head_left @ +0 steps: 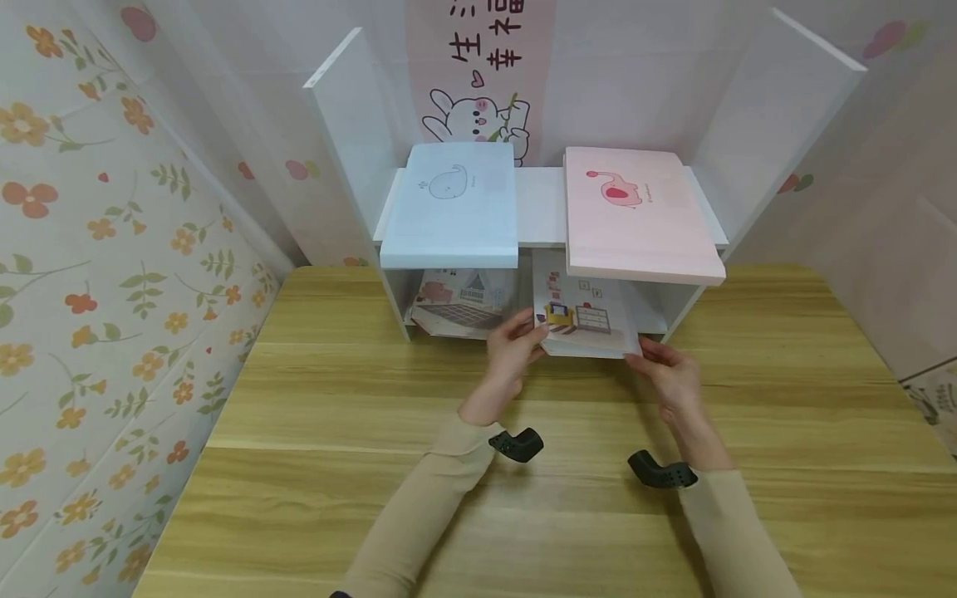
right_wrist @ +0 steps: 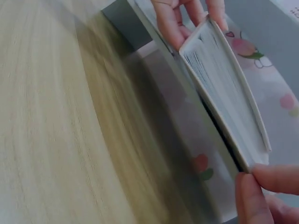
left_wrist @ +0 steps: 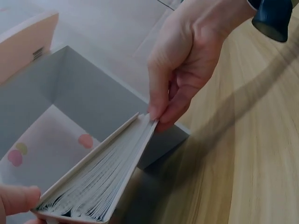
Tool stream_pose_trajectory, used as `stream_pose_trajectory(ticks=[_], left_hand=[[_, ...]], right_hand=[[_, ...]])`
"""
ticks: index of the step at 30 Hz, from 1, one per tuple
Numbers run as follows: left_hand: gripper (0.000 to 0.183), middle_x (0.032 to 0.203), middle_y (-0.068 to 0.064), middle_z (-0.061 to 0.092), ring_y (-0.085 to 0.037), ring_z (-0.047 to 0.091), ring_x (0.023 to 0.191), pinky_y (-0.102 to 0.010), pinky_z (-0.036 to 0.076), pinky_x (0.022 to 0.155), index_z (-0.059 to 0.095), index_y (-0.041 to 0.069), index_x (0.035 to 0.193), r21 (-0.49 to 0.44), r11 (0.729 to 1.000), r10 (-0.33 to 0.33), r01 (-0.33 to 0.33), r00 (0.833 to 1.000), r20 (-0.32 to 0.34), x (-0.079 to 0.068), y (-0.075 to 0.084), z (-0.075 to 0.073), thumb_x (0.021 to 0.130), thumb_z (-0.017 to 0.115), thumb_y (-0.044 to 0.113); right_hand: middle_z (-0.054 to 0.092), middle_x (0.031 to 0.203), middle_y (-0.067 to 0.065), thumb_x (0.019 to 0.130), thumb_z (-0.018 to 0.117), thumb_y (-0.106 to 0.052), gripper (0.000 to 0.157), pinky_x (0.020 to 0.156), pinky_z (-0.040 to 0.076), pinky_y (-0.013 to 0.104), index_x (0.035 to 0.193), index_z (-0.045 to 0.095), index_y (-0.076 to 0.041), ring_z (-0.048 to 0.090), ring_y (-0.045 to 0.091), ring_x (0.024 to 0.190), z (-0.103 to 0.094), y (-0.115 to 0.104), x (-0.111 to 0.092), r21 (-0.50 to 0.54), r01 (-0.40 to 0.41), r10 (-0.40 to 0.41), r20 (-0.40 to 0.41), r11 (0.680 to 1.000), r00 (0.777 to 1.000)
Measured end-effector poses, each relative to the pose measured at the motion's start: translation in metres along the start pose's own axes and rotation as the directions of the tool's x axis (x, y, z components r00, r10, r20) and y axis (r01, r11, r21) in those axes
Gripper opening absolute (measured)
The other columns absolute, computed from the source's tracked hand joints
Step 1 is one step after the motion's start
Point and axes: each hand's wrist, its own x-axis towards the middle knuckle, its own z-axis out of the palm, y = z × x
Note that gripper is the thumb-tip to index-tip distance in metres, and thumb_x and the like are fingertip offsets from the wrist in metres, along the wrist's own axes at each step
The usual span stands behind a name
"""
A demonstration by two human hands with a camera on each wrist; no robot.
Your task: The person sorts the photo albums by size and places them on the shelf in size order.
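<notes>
A thick photo album (head_left: pixel 583 320) with a drawn room on its cover juts out of the white shelf's lower right compartment. My left hand (head_left: pixel 512 353) pinches its left front corner between thumb and fingers. At the opposite front corner, my right hand (head_left: pixel 669 378) pinches the edge. Stacked page edges face me in the left wrist view, where my left thumb (left_wrist: pixel 18 198) grips one end and the right hand (left_wrist: pixel 187 65) the other. The right wrist view shows the same album (right_wrist: pixel 224 88) tilted between both hands. Its rear part is hidden beneath a pink album (head_left: pixel 635 216).
A white two-tier shelf (head_left: pixel 540 203) with tall side panels stands at the table's back. A light blue whale album (head_left: pixel 452 212) overhangs its upper left, the pink one its upper right. Another album (head_left: pixel 467 311) lies in the lower left compartment. The wooden table (head_left: pixel 336 399) spreads in front.
</notes>
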Motion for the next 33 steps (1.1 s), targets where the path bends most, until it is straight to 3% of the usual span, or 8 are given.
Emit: stream_pose_trajectory(ticks=[12, 19, 22, 25, 27, 29, 31, 33], left_hand=[[0.020, 0.082, -0.009, 0.060, -0.012, 0.056, 0.067, -0.034, 0.055, 0.071, 0.062, -0.010, 0.099, -0.014, 0.998, 0.061, -0.064, 0.987, -0.151, 0.005, -0.006, 0.018, 0.081, 0.068, -0.003], [0.015, 0.077, -0.006, 0.057, -0.014, 0.055, 0.064, -0.045, 0.054, 0.076, 0.063, -0.008, 0.092, 0.037, 0.995, 0.099, -0.093, 0.974, -0.203, 0.006, -0.005, 0.024, 0.082, 0.069, 0.000], [0.020, 0.082, -0.009, 0.059, -0.018, 0.058, 0.071, -0.041, 0.054, 0.077, 0.062, -0.008, 0.098, 0.095, 0.992, 0.095, -0.082, 0.986, -0.139, 0.004, -0.007, 0.017, 0.084, 0.068, 0.005], [0.026, 0.092, -0.015, 0.063, -0.022, 0.061, 0.082, -0.033, 0.054, 0.077, 0.061, -0.009, 0.106, 0.235, 0.966, 0.124, -0.111, 0.991, -0.043, -0.005, -0.005, 0.006, 0.087, 0.064, 0.008], [0.027, 0.096, -0.019, 0.064, -0.026, 0.063, 0.088, -0.029, 0.054, 0.077, 0.061, -0.010, 0.107, 0.345, 0.918, 0.195, -0.196, 0.980, 0.037, -0.014, -0.003, -0.004, 0.088, 0.061, 0.008], [0.027, 0.101, -0.021, 0.064, -0.030, 0.063, 0.093, -0.031, 0.053, 0.079, 0.061, -0.011, 0.109, 0.445, 0.835, 0.295, -0.325, 0.946, 0.136, -0.026, 0.001, -0.015, 0.088, 0.059, 0.007], [0.028, 0.104, -0.023, 0.064, -0.032, 0.062, 0.096, -0.036, 0.052, 0.083, 0.060, -0.011, 0.111, 0.520, 0.708, 0.405, -0.477, 0.878, 0.254, -0.037, 0.005, -0.026, 0.090, 0.058, 0.008], [0.032, 0.111, -0.023, 0.062, -0.034, 0.059, 0.103, -0.040, 0.049, 0.089, 0.057, -0.011, 0.116, 0.582, 0.536, 0.497, -0.612, 0.786, 0.368, -0.047, 0.010, -0.036, 0.091, 0.057, 0.009]], right_hand=[[0.061, 0.073, -0.011, 0.080, 0.068, 0.005, 0.018, 0.067, 0.051, 0.012, 0.095, 0.062, -0.003, 0.060, -0.002, 0.068, 0.003, 0.014, 0.021, 0.053, 0.044, -0.036, -0.147, 0.998, 0.989], [0.061, 0.076, -0.001, 0.082, 0.064, 0.007, 0.025, 0.063, 0.049, 0.010, 0.105, 0.056, 0.012, 0.056, -0.005, 0.064, 0.009, 0.006, 0.017, -0.092, 0.117, -0.132, -0.171, 0.989, 0.976], [0.065, 0.083, 0.017, 0.079, 0.065, 0.007, 0.026, 0.059, 0.044, 0.005, 0.104, 0.059, 0.015, 0.060, 0.003, 0.066, 0.009, 0.006, 0.010, -0.336, 0.261, -0.319, -0.132, 0.905, 0.938], [0.060, 0.089, 0.030, 0.076, 0.066, 0.008, 0.030, 0.057, 0.037, 0.003, 0.103, 0.059, 0.017, 0.062, 0.024, 0.072, 0.010, 0.003, -0.002, -0.556, 0.409, -0.526, -0.060, 0.724, 0.848], [0.056, 0.088, 0.030, 0.075, 0.066, 0.009, 0.033, 0.058, 0.040, 0.008, 0.105, 0.057, 0.018, 0.059, 0.038, 0.075, 0.012, -0.001, -0.011, -0.617, 0.472, -0.615, -0.024, 0.630, 0.789], [0.052, 0.088, 0.028, 0.075, 0.067, 0.010, 0.036, 0.059, 0.048, 0.021, 0.107, 0.054, 0.018, 0.056, 0.040, 0.077, 0.014, -0.006, -0.020, -0.634, 0.527, -0.668, 0.021, 0.566, 0.744], [0.051, 0.089, 0.027, 0.075, 0.070, 0.008, 0.039, 0.062, 0.052, 0.036, 0.109, 0.054, 0.017, 0.055, 0.039, 0.079, 0.016, -0.010, -0.030, -0.651, 0.573, -0.705, 0.080, 0.498, 0.705], [0.054, 0.095, 0.029, 0.075, 0.073, 0.004, 0.043, 0.068, 0.051, 0.051, 0.111, 0.053, 0.016, 0.055, 0.041, 0.085, 0.019, -0.013, -0.041, -0.652, 0.629, -0.735, 0.158, 0.424, 0.659]])
